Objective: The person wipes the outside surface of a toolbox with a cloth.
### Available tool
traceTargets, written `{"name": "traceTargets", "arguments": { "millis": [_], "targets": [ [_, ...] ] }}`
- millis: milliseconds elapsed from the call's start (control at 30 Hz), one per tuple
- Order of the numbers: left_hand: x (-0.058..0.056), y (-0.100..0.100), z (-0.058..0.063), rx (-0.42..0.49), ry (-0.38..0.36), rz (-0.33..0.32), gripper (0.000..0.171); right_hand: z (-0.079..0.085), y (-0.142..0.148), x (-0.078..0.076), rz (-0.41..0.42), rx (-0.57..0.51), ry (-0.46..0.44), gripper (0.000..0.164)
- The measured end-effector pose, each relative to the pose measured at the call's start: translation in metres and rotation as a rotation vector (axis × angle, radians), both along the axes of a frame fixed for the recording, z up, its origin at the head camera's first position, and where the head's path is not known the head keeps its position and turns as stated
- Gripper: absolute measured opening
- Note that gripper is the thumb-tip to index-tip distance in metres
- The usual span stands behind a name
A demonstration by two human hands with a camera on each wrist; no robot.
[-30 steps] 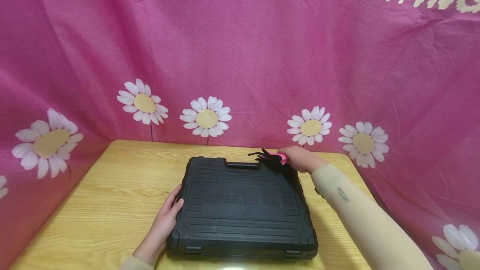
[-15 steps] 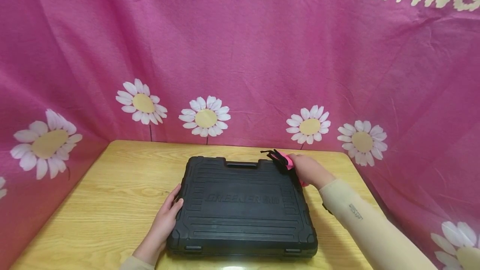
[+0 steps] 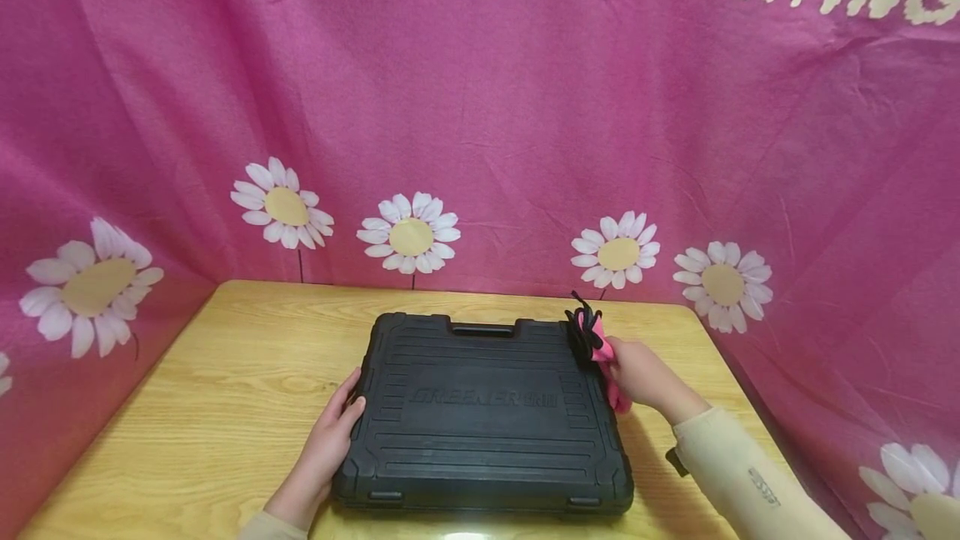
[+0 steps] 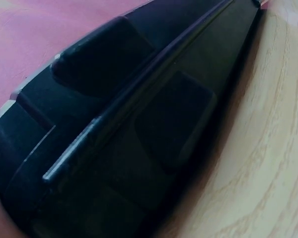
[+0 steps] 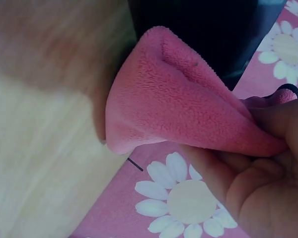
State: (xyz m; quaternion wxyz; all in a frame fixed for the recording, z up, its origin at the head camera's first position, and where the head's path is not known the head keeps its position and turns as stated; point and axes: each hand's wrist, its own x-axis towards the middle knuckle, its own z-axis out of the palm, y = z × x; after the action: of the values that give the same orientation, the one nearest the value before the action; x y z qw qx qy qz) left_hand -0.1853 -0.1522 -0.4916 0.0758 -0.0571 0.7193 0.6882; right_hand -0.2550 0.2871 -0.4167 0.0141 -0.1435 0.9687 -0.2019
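- Head view: a black case (image 3: 480, 432) lies flat and closed on a wood-grain table (image 3: 247, 373), its handle (image 3: 483, 329) on the far side and two latches (image 3: 386, 495) on the near side.
- In the same view, the left hand (image 3: 335, 427) rests against the case's left side, thumb at the upper edge and apart from the fingers, which reach along the side.
- The right hand (image 3: 637, 375) pinches a pink cloth (image 3: 602, 347) with black trim bunched at its end, at the case's right edge toward the far corner.
- Raised lettering on the lid reads GREENER, followed by characters too faint to make out. Pale letters on the pink curtain (image 3: 480, 107), which bears white daisies, spell CRYING. Small print on the right sleeve (image 3: 735, 465) is too small to read.
- Left wrist view: the ribbed side wall of the case fills the middle, with its seam and recesses that the head view hides. Only a bit of skin shows at the lower left corner, so the hand's hold cannot be told from here.
- Right wrist view: the cloth's fuzzy pile and folds show, held between thumb and fingers. Its loose part hangs beside the case's dark side; whether it touches cannot be told.
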Motion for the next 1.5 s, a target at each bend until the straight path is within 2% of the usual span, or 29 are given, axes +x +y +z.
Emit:
{"name": "traceTargets", "arguments": {
  "millis": [67,267,567,700,733,967,1100,1267,1333,1500],
  "targets": [
    [0.0,0.0,0.001,-0.008,-0.002,-0.001,0.059,-0.002,0.001,0.011,-0.032,-0.061,-0.058,0.006],
    [0.001,0.0,0.001,-0.014,-0.006,-0.001,0.059,-0.008,0.001,0.047,-0.088,-0.162,-0.13,0.007],
    [0.001,-0.002,0.002,0.011,-0.021,-0.004,0.059,-0.017,0.005,0.088,-0.087,-0.02,0.022,0.021],
    [0.001,-0.003,0.002,0.021,-0.026,-0.007,0.06,-0.021,0.005,0.103,-0.137,-0.035,0.008,0.024],
    [0.001,-0.003,0.002,0.025,-0.024,-0.009,0.06,-0.021,0.004,0.107,-0.148,-0.06,-0.021,0.026],
    [0.001,-0.005,0.001,0.023,-0.034,-0.008,0.06,-0.025,0.003,0.129,-0.21,-0.142,-0.156,0.037],
    [0.0,-0.005,0.001,0.007,-0.036,-0.006,0.06,-0.027,0.004,0.141,-0.205,-0.177,-0.23,0.033],
    [-0.001,-0.005,0.002,0.01,-0.022,-0.009,0.06,-0.031,0.005,0.149,-0.222,-0.136,-0.203,0.024],
    [-0.001,-0.005,0.002,0.016,-0.021,-0.009,0.06,-0.033,0.005,0.151,-0.25,-0.11,-0.179,0.027],
    [0.0,-0.006,0.002,0.018,-0.015,-0.01,0.06,-0.039,0.004,0.156,-0.284,-0.045,-0.075,0.025]
  ]
}}
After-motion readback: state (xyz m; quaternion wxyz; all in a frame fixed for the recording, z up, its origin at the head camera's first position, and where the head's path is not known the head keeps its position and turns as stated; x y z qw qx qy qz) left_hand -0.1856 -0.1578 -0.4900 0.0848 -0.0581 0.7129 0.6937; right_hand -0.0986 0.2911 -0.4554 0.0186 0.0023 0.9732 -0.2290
